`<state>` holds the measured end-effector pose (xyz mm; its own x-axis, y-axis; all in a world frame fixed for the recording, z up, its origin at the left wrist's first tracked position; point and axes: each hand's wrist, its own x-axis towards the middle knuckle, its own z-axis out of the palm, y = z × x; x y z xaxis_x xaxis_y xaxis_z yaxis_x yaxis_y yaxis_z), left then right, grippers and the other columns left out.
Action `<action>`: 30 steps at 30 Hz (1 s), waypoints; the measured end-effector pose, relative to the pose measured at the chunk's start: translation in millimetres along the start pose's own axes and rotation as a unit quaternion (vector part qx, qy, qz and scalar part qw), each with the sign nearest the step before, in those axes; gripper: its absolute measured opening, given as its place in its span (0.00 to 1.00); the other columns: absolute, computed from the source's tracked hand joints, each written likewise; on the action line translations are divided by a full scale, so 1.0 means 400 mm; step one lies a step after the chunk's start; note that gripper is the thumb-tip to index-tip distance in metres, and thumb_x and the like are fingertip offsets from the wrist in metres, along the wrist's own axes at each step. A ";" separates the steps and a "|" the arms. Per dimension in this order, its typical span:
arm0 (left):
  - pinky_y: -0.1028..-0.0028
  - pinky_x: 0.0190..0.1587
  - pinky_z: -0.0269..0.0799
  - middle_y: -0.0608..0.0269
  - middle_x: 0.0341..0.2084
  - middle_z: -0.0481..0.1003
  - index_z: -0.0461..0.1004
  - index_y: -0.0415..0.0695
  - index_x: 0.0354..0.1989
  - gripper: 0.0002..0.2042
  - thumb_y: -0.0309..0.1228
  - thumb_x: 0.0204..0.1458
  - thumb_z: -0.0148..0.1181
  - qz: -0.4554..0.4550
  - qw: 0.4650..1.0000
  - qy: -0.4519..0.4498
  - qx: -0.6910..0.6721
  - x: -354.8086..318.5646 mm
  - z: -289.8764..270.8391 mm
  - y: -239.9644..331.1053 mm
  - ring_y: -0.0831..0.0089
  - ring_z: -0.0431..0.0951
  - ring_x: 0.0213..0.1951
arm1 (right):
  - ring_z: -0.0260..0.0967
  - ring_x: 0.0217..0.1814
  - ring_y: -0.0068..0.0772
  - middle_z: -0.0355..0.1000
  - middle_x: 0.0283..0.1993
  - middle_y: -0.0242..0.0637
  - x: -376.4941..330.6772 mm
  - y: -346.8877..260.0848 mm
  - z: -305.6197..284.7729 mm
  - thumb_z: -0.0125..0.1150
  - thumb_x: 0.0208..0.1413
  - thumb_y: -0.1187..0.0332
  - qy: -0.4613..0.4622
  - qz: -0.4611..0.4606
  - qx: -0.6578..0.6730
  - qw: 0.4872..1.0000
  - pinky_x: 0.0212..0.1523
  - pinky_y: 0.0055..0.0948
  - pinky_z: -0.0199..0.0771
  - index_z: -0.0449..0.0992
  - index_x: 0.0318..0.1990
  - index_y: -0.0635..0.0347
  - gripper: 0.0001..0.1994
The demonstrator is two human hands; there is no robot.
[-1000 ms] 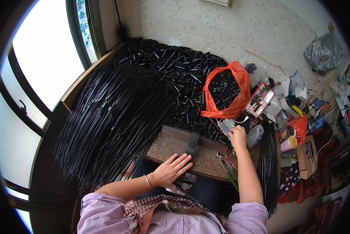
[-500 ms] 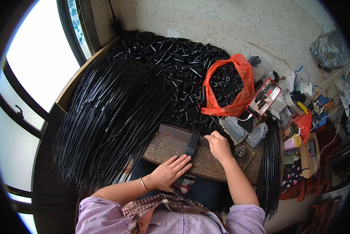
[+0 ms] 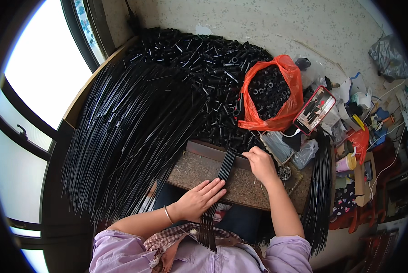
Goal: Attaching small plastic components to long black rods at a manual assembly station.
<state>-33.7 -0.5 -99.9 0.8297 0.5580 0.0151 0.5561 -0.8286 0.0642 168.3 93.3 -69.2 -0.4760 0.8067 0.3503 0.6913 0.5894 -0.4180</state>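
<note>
A flat row of thin black rods (image 3: 224,169) lies across a brown work board (image 3: 195,169) on my lap. My left hand (image 3: 199,199) rests flat on the board with its fingers spread, fingertips pressing the rods. My right hand (image 3: 261,163) is curled at the rods' far end by the board's raised back edge, fingers closed on something small I cannot make out. The rods' near end (image 3: 207,231) hangs down over my purple shirt.
A big fan of long black rods (image 3: 122,136) spreads to the left. Behind the board lies a heap of short black tubes (image 3: 204,59) and an orange bag (image 3: 271,93) full of them. A phone (image 3: 314,109) and clutter sit at right. More rods (image 3: 320,191) hang there.
My right hand came back from the clutter at right to the far end of the rods on the board. My left hand shifted right onto the rods. The view moved closer.
</note>
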 end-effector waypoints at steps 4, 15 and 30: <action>0.68 0.53 0.38 0.47 0.50 0.43 0.45 0.36 0.50 0.34 0.36 0.31 0.48 -0.015 0.990 0.026 -0.135 0.002 0.002 0.003 0.59 0.42 0.54 | 0.62 0.25 0.37 0.62 0.23 0.37 0.010 -0.001 -0.004 0.48 0.37 0.77 -0.038 -0.006 0.009 0.999 0.25 0.29 0.62 0.70 0.25 0.60 0.06; 0.68 0.53 0.39 0.48 0.51 0.43 0.45 0.37 0.50 0.33 0.30 0.29 0.46 -0.010 0.996 0.034 -0.083 0.003 0.014 0.001 0.60 0.42 0.54 | 0.62 0.27 0.37 0.62 0.24 0.36 0.016 -0.021 0.006 0.48 0.38 0.72 -0.038 0.052 -0.053 0.997 0.27 0.31 0.63 0.69 0.26 0.58 0.05; 0.71 0.50 0.44 0.54 0.51 0.43 0.44 0.39 0.50 0.42 0.41 0.23 0.56 -0.006 0.996 0.028 -0.089 0.013 -0.018 -0.001 0.66 0.43 0.54 | 0.58 0.29 0.31 0.62 0.24 0.32 -0.029 0.018 -0.026 0.51 0.34 0.75 0.008 -0.059 -0.076 0.995 0.30 0.27 0.58 0.68 0.23 0.60 0.04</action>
<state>-30.0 3.1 -92.7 0.8159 0.5743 0.0679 0.5454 -0.8032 0.2397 184.7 87.7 -67.6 -0.5517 0.7301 0.4032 0.7058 0.6663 -0.2408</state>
